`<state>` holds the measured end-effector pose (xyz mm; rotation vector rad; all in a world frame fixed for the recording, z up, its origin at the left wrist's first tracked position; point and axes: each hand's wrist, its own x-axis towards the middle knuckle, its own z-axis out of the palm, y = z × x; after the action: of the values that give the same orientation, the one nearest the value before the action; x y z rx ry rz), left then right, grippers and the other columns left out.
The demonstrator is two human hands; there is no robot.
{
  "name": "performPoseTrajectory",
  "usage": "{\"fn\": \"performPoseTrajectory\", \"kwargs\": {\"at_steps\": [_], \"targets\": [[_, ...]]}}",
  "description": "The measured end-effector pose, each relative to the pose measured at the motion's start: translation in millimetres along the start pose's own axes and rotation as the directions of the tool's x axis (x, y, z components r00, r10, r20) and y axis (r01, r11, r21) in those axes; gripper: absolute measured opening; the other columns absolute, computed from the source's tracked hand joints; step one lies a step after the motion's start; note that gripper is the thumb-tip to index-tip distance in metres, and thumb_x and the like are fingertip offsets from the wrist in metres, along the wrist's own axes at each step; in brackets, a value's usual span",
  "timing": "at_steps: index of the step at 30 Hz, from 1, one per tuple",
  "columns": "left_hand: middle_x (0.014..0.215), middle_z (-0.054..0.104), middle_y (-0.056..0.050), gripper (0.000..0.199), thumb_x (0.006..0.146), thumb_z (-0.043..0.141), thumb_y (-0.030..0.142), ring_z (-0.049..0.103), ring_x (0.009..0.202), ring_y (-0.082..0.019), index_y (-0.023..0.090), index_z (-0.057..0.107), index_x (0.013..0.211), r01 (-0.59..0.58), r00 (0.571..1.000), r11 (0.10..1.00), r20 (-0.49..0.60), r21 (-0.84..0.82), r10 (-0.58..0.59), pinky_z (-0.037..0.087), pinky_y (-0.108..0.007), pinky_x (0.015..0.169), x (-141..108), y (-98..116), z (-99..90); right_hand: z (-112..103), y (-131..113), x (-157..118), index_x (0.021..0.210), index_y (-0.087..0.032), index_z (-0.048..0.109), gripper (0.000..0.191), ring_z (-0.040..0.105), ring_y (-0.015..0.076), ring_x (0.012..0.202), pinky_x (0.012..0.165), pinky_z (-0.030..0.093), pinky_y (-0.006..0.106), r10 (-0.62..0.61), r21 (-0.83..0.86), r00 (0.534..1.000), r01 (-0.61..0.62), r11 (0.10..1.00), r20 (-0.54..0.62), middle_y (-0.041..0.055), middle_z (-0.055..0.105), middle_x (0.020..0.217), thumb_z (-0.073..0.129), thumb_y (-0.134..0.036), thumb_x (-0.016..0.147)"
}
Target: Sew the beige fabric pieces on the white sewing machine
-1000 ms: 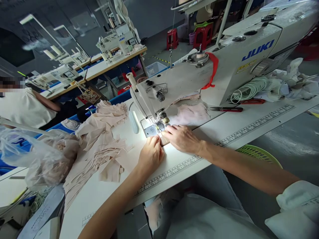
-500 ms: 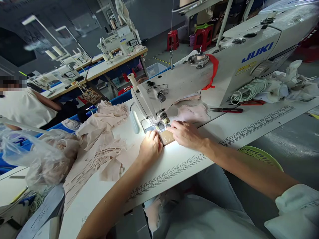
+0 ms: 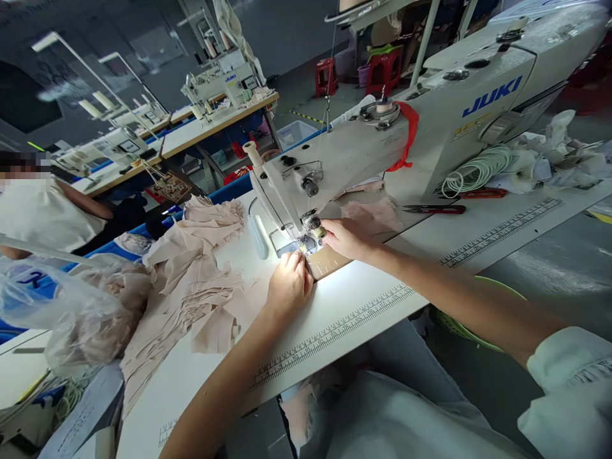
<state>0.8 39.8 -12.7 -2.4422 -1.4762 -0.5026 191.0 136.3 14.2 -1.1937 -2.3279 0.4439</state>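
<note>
A white JUKI sewing machine [image 3: 335,159] stands across the table in front of me. My left hand [image 3: 289,284] rests at the front of its presser foot [image 3: 306,243], fingers curled and pressed together; what lies under them is hidden. My right hand [image 3: 348,239] is raised just right of the needle area, its thumb and fingers closed together at the small yellowish knob [image 3: 319,233] on the machine head. Whether it pinches the knob or something small, I cannot tell. Below the hands shows a brown plate [image 3: 327,263] in the machine bed.
Pale pink fabric pieces [image 3: 196,287] lie heaped on the left, beside a clear plastic bag [image 3: 90,312]. More pink fabric [image 3: 373,213], thread snips [image 3: 434,209] and coiled white cord [image 3: 478,169] lie to the right. Another person [image 3: 48,213] sits at far left.
My right hand has lifted from the plate by the presser foot up to the knob on the machine head. My left hand stays at the presser foot.
</note>
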Motion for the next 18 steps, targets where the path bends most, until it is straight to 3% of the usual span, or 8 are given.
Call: {"fn": "performPoseTrajectory", "kwargs": {"at_steps": [8, 18], "targets": [[0.108, 0.070, -0.017, 0.031, 0.091, 0.049, 0.011, 0.065, 0.099, -0.030, 0.013, 0.069, 0.114, -0.002, 0.999, 1.000, -0.036, -0.025, 0.001, 0.061, -0.045, 0.091, 0, -4, 4.6, 3, -1, -17, 0.091, -0.020, 0.067, 0.029, 0.053, 0.0145, 0.067, 0.062, 0.027, 0.027, 0.005, 0.094, 0.999, 0.000, 0.996, -0.048, 0.0038, 0.071, 0.079, 0.048, -0.037, 0.104], [0.114, 0.072, -0.017, 0.033, 0.091, 0.050, 0.012, 0.066, 0.107, -0.030, 0.014, 0.068, 0.119, 0.049, 0.998, 0.997, -0.030, -0.054, -0.051, 0.059, -0.046, 0.097, 3, -7, 7.9, 3, 3, -6, 0.080, -0.019, 0.067, 0.034, 0.044, 0.0131, 0.060, 0.061, 0.024, 0.028, -0.005, 0.073, 0.999, 0.008, 0.997, -0.036, 0.0018, 0.064, 0.066, 0.046, -0.034, 0.103]]}}
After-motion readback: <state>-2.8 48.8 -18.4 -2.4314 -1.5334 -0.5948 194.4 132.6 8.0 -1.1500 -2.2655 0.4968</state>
